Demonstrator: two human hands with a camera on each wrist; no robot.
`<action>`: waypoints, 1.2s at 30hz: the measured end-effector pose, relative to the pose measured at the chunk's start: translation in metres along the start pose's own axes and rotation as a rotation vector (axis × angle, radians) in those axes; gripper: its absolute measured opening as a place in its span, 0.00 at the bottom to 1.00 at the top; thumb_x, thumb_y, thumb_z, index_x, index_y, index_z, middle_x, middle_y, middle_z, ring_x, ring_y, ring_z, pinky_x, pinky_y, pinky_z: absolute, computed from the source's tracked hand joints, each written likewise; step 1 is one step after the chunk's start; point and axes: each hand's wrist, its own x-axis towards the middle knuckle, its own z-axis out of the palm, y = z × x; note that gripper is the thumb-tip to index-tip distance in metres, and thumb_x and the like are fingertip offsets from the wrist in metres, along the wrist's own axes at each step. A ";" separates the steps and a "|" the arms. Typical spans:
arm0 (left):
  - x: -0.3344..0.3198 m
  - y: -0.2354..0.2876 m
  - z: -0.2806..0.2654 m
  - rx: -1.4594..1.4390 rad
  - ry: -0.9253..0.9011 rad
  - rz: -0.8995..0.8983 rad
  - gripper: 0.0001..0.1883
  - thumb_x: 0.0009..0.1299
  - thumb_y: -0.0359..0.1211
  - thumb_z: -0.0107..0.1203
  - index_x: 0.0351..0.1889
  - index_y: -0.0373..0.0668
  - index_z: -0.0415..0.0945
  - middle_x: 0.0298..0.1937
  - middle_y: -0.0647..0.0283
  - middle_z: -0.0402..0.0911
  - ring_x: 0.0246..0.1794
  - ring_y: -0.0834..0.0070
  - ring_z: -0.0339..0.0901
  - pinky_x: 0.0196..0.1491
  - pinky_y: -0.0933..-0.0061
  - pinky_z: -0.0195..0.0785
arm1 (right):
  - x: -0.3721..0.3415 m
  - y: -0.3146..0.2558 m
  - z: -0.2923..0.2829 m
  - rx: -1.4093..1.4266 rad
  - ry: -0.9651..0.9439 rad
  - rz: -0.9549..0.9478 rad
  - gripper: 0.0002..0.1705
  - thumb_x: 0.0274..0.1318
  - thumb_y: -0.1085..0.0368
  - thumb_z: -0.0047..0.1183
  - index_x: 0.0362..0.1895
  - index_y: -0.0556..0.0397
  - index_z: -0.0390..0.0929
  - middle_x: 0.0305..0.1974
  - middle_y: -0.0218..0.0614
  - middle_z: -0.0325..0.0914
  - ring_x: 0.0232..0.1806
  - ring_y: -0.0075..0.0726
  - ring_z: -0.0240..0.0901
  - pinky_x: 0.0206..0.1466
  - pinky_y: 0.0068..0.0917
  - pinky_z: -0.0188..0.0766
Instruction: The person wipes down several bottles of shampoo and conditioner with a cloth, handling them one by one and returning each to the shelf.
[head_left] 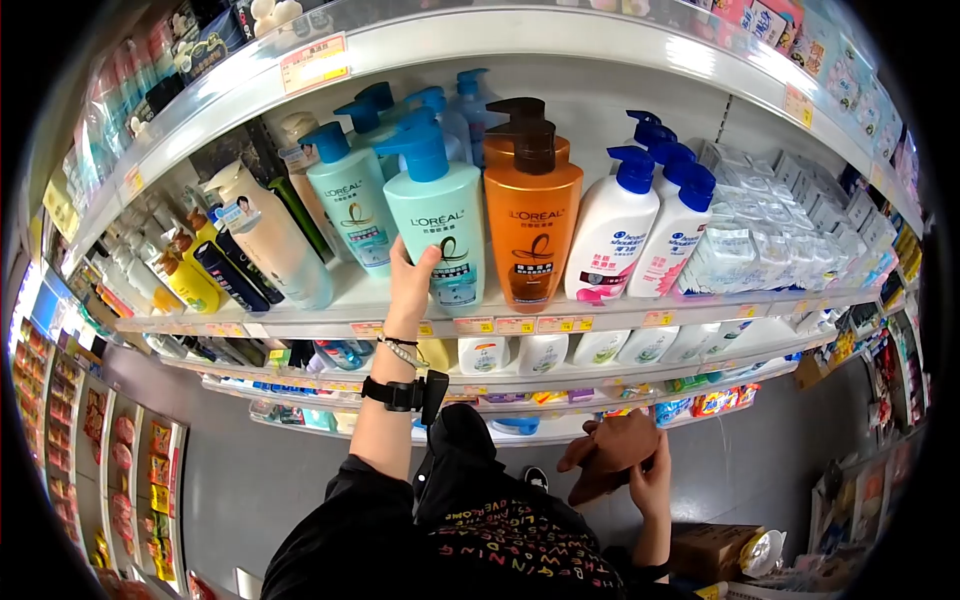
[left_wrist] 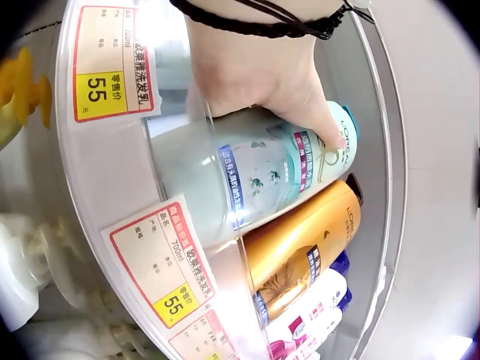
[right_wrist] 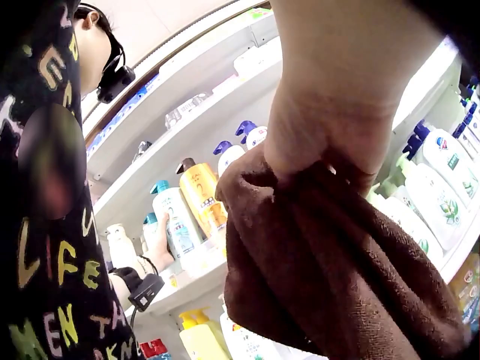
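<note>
My left hand point(head_left: 408, 285) grips the lower left side of a light-teal pump bottle point(head_left: 436, 225) that stands upright at the shelf's front; the thumb lies across its label. In the left wrist view the left hand point(left_wrist: 262, 82) wraps the same teal bottle point(left_wrist: 262, 172), its other fingers hidden behind it. An orange bottle point(head_left: 533, 230) with a brown pump stands close on its right. Low at the right, my right hand point(head_left: 652, 480) holds a bunched brown cloth point(head_left: 615, 455). The right wrist view shows the cloth point(right_wrist: 322, 262) hanging in folds from the right hand point(right_wrist: 330, 150), fingers mostly hidden.
White bottles with blue pumps point(head_left: 613, 235) and wrapped white packs point(head_left: 765, 245) line the shelf's right. Another teal bottle point(head_left: 350, 200) and a beige one point(head_left: 268, 235) stand left. Price tags run along the shelf edge point(head_left: 590, 312). A cardboard box point(head_left: 710, 552) sits on the floor.
</note>
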 end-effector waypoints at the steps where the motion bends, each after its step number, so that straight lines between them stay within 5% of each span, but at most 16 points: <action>1: 0.001 -0.002 -0.003 -0.045 -0.059 -0.027 0.29 0.58 0.43 0.62 0.51 0.35 0.66 0.42 0.61 0.76 0.40 0.76 0.73 0.44 0.74 0.67 | 0.000 0.003 0.000 0.001 -0.004 -0.002 0.18 0.49 0.78 0.46 0.47 0.58 0.63 0.33 0.32 0.70 0.31 0.17 0.63 0.32 0.16 0.61; 3: 0.005 -0.007 -0.009 -0.048 -0.111 -0.039 0.30 0.58 0.45 0.62 0.51 0.35 0.66 0.43 0.61 0.76 0.40 0.77 0.73 0.43 0.75 0.67 | 0.001 0.007 0.000 0.061 -0.121 0.103 0.24 0.50 0.80 0.44 0.54 0.57 0.60 0.46 0.36 0.68 0.49 0.25 0.65 0.51 0.21 0.61; 8: 0.004 -0.005 -0.006 -0.044 -0.121 -0.052 0.30 0.59 0.48 0.60 0.51 0.35 0.66 0.44 0.62 0.76 0.41 0.79 0.72 0.41 0.78 0.66 | 0.007 0.001 0.014 0.083 -0.148 0.125 0.22 0.50 0.79 0.45 0.51 0.56 0.61 0.40 0.33 0.70 0.43 0.22 0.66 0.44 0.19 0.64; 12: 0.001 -0.002 -0.004 0.027 -0.079 -0.062 0.27 0.57 0.35 0.63 0.51 0.34 0.66 0.44 0.61 0.76 0.42 0.77 0.73 0.45 0.76 0.68 | 0.010 -0.002 0.022 0.033 -0.125 0.043 0.20 0.49 0.79 0.47 0.49 0.57 0.64 0.35 0.36 0.73 0.36 0.21 0.68 0.37 0.18 0.65; 15: 0.004 0.002 -0.004 0.066 -0.209 0.001 0.25 0.54 0.29 0.64 0.49 0.34 0.67 0.43 0.60 0.77 0.42 0.76 0.74 0.46 0.74 0.68 | 0.009 -0.004 0.024 0.027 -0.110 0.027 0.21 0.48 0.79 0.46 0.49 0.57 0.64 0.36 0.36 0.73 0.39 0.22 0.68 0.39 0.19 0.65; 36: 0.004 0.003 -0.001 -0.019 -0.178 -0.063 0.18 0.56 0.29 0.62 0.44 0.34 0.71 0.39 0.61 0.79 0.37 0.79 0.75 0.41 0.76 0.70 | 0.007 0.005 0.025 0.073 -0.128 0.107 0.21 0.49 0.80 0.45 0.50 0.57 0.64 0.38 0.38 0.73 0.41 0.26 0.71 0.41 0.21 0.67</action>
